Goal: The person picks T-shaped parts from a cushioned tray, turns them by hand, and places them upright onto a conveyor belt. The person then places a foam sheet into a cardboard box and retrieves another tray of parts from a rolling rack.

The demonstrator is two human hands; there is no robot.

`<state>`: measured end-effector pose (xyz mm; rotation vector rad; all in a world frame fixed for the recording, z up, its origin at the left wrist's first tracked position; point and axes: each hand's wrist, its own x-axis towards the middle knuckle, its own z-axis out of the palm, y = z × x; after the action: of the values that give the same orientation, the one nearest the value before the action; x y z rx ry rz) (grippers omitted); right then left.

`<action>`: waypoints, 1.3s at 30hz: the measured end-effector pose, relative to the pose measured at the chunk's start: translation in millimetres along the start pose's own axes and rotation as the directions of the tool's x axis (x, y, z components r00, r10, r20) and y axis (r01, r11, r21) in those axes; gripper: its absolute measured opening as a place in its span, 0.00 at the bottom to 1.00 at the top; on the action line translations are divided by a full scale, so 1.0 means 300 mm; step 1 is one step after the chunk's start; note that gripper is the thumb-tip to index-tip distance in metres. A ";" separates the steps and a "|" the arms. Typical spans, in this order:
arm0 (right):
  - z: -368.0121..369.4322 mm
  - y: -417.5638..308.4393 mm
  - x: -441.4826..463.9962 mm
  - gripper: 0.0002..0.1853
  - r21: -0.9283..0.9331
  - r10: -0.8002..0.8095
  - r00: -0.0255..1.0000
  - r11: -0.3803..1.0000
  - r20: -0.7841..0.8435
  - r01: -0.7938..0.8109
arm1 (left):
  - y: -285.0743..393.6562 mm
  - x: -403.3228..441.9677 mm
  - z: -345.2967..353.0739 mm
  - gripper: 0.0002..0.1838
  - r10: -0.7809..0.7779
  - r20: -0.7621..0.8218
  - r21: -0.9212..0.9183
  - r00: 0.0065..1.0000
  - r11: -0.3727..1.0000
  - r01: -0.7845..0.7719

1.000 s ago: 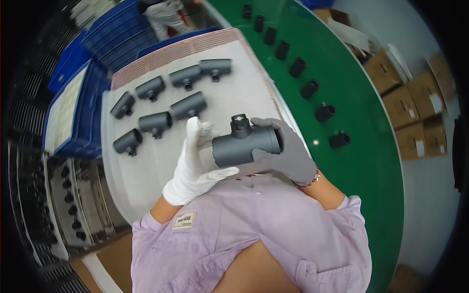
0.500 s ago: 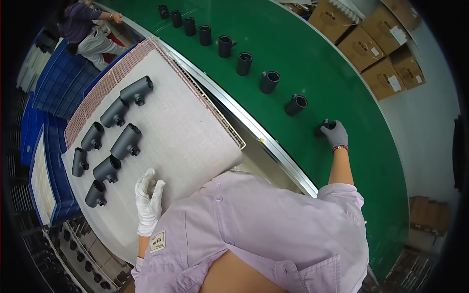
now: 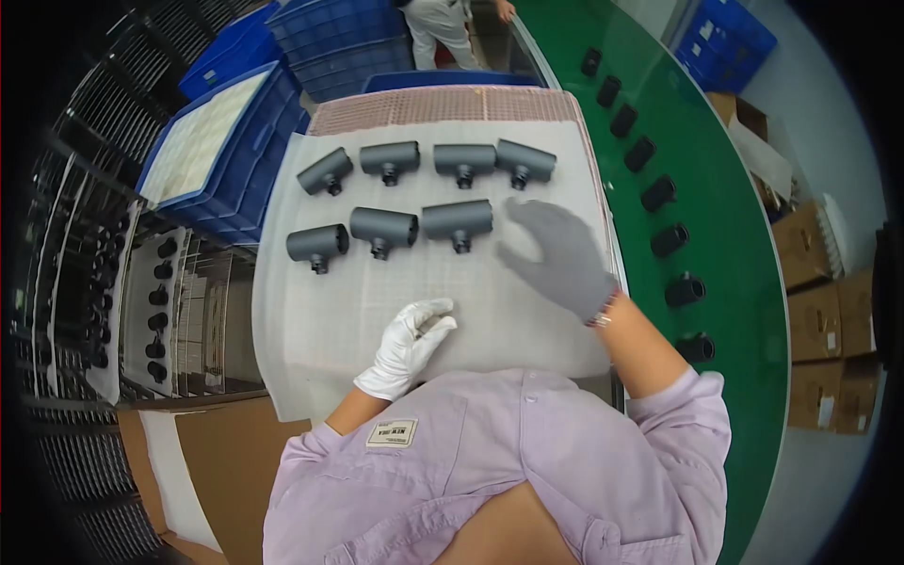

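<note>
My right hand (image 3: 557, 262), in a grey glove, hovers slightly blurred over the right side of the white sheet (image 3: 377, 301). Its thumb and fingers are apart, with no item visible between them; the palm's underside is hidden. Beside its fingertips lies a dark grey tee pipe fitting (image 3: 457, 221). Several more such fittings, including a tee fitting (image 3: 389, 163) in the back row, form two rows. Below them, my left hand (image 3: 407, 348), in a white glove, is loosely curved, thumb and fingers slightly apart, holding nothing.
Along the right runs a green conveyor belt (image 3: 734, 377) with a line of dark fittings (image 3: 669, 239). Blue crates (image 3: 221, 151) and racks of fittings (image 3: 158, 322) stand left. Cardboard boxes (image 3: 817, 315) are stacked beyond the belt. Another person (image 3: 438, 28) stands at the back.
My right hand has left the fitting it touched on the belt and swung left over the sheet. The view has turned left. My left hand stays near the sheet's front, still empty.
</note>
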<state>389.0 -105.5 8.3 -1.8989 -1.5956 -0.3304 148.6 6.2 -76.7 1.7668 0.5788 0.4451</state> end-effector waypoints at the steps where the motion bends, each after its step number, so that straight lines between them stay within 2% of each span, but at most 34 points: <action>1: 0.082 -0.057 0.101 0.26 -0.013 0.028 0.989 1.000 0.143 -0.026 | -0.013 0.003 -0.006 0.16 -0.003 0.030 -0.011 1.000 1.000 0.003; 2: 0.141 -0.097 0.181 0.26 -0.034 0.055 0.959 0.998 0.279 -0.048 | -0.015 0.005 -0.015 0.16 -0.003 0.057 -0.018 0.998 1.000 0.004; 3: 0.223 -0.085 0.210 0.26 -0.030 0.012 0.965 1.000 0.261 -0.005 | -0.006 0.003 -0.018 0.16 0.024 0.018 -0.010 1.000 1.000 -0.024; 5: 0.391 -0.061 0.242 0.23 -0.274 0.033 0.938 0.959 0.344 0.066 | 0.008 -0.012 -0.017 0.15 0.050 0.031 -0.004 0.998 0.999 -0.050; 6: 0.394 -0.066 0.264 0.23 -0.272 0.006 0.942 0.958 0.336 0.091 | -0.005 -0.016 -0.020 0.15 0.064 0.006 -0.001 0.998 0.998 -0.064; 8: 0.382 -0.057 0.270 0.25 -0.319 0.160 0.842 0.947 0.515 0.015 | -0.048 -0.017 -0.020 0.13 0.155 0.049 -0.141 0.987 0.979 -0.147; 9: 0.325 -0.097 0.282 0.25 -0.323 0.152 0.842 0.946 0.518 0.028 | -0.039 -0.020 -0.026 0.12 0.127 0.055 -0.144 0.990 0.983 -0.118; 11: 0.195 -0.164 0.270 0.24 -0.244 0.317 0.866 0.941 0.385 -0.236 | -0.021 -0.024 -0.036 0.14 0.052 0.077 -0.247 0.996 0.969 -0.032; 12: 0.182 -0.165 0.244 0.24 -0.253 0.321 0.862 0.939 0.393 -0.234 | -0.004 -0.018 -0.044 0.16 -0.018 0.118 -0.334 0.993 0.941 0.057; 13: 0.169 -0.162 0.212 0.23 0.274 0.404 0.867 0.833 0.292 -0.480 | 0.017 -0.005 -0.059 0.16 -0.022 0.125 -0.347 0.992 0.936 0.064; 14: 0.151 -0.162 0.170 0.23 0.727 0.526 0.816 0.459 0.241 -0.510 | 0.047 0.014 -0.079 0.21 -0.175 0.190 -0.432 0.966 0.869 0.242; 15: 0.082 -0.207 0.141 0.22 0.826 0.562 0.740 0.168 0.369 -0.539 | 0.078 0.025 -0.088 0.26 -0.322 0.275 -0.495 0.906 0.760 0.421; 16: 0.047 -0.247 0.110 0.22 0.814 0.582 0.719 0.158 0.381 -0.559 | 0.118 0.035 -0.093 0.30 -0.287 0.380 -0.605 0.879 0.642 0.471; 17: 0.026 -0.285 0.083 0.23 0.869 0.585 0.699 -0.018 0.410 -0.494 | 0.164 0.040 -0.098 0.34 -0.236 0.472 -0.687 0.849 0.506 0.522; 18: 0.015 -0.302 0.051 0.24 0.896 0.585 0.686 -0.190 0.432 -0.402 | 0.217 0.041 -0.103 0.34 -0.246 0.491 -0.678 0.836 0.494 0.544; 19: -0.002 -0.287 0.015 0.26 0.868 0.490 0.718 -0.237 0.495 -0.437 | 0.277 0.050 -0.110 0.34 -0.155 0.490 -0.712 0.858 0.496 0.497; 20: -0.009 -0.282 -0.007 0.26 0.866 0.503 0.707 -0.239 0.497 -0.439 | 0.310 0.050 -0.105 0.34 -0.065 0.483 -0.747 0.873 0.489 0.450; 21: -0.016 -0.278 -0.029 0.26 0.859 0.519 0.700 -0.152 0.491 -0.490 | 0.318 0.046 -0.086 0.32 -0.063 0.414 -0.737 0.908 0.563 0.375; 22: -0.022 -0.275 -0.047 0.26 0.842 0.533 0.695 -0.063 0.482 -0.536 | 0.333 0.043 -0.078 0.32 -0.066 0.425 -0.734 0.903 0.558 0.387; 23: -0.029 -0.282 -0.062 0.26 0.840 0.542 0.686 -0.068 0.484 -0.539 | 0.354 0.041 -0.075 0.29 -0.082 0.401 -0.695 0.912 0.622 0.361; 24: -0.037 -0.298 -0.073 0.25 0.854 0.560 0.724 0.054 0.404 -0.518 | 0.372 0.035 -0.072 0.27 -0.095 0.376 -0.650 0.922 0.683 0.335; 25: -0.049 -0.309 -0.080 0.25 0.854 0.566 0.760 0.176 0.320 -0.490 | 0.383 0.024 -0.069 0.27 -0.145 0.340 -0.675 0.929 0.650 0.349; 26: -0.077 -0.308 -0.088 0.25 0.853 0.576 0.752 0.170 0.321 -0.493 | 0.380 0.012 -0.054 0.27 -0.151 0.351 -0.669 0.924 0.650 0.360; 27: -0.118 -0.301 -0.096 0.24 0.807 0.570 0.707 0.123 0.419 -0.577 | 0.377 -0.001 -0.034 0.30 0.040 0.207 -0.594 0.978 0.799 0.093; 28: -0.144 -0.295 -0.104 0.24 0.781 0.569 0.678 0.097 0.466 -0.618 | 0.373 -0.007 -0.020 0.33 0.257 0.090 -0.465 0.962 0.865 -0.188; 29: -0.171 -0.289 -0.112 0.24 0.751 0.567 0.646 0.071 0.511 -0.657 | 0.358 0.008 -0.060 0.40 0.423 0.196 -0.065 0.885 0.906 -0.419; 30: -0.187 -0.287 -0.122 0.25 0.740 0.541 0.664 0.109 0.516 -0.664 | 0.355 0.009 -0.066 0.40 0.420 0.207 -0.070 0.884 0.907 -0.415; 32: -0.192 -0.285 -0.144 0.26 0.726 0.521 0.674 0.141 0.524 -0.673 | 0.373 0.003 -0.072 0.42 0.540 0.288 0.086 0.791 0.808 -0.583; 33: -0.186 -0.283 -0.153 0.28 0.764 0.498 0.722 0.167 0.480 -0.623 | 0.390 0.001 -0.071 0.42 0.536 0.293 0.083 0.791 0.810 -0.580; 34: -0.180 -0.280 -0.162 0.31 0.799 0.472 0.768 0.193 0.433 -0.570 | 0.408 -0.001 -0.068 0.43 0.378 0.288 -0.154 0.880 0.925 -0.347; 35: -0.172 -0.277 -0.172 0.31 0.798 0.476 0.765 0.190 0.434 -0.571 | 0.417 -0.002 -0.064 0.45 0.205 0.324 -0.375 0.924 0.924 -0.073; 37: -0.159 -0.270 -0.192 0.38 0.837 0.389 0.868 0.321 0.309 -0.442 | 0.406 0.006 -0.055 0.46 0.149 0.320 -0.410 0.936 0.912 -0.005; 38: -0.164 -0.268 -0.195 0.38 0.837 0.395 0.865 0.319 0.309 -0.445 | 0.401 0.010 -0.051 0.47 0.095 0.315 -0.445 0.944 0.894 0.058; 39: -0.172 -0.267 -0.198 0.40 0.824 0.389 0.858 0.320 0.337 -0.468 | 0.412 -0.005 -0.055 0.56 0.030 0.358 -0.459 0.933 0.876 0.148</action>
<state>309.2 -178.4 38.9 -1.3363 -0.8629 0.7381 157.0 -8.1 46.9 1.2993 0.2325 0.1902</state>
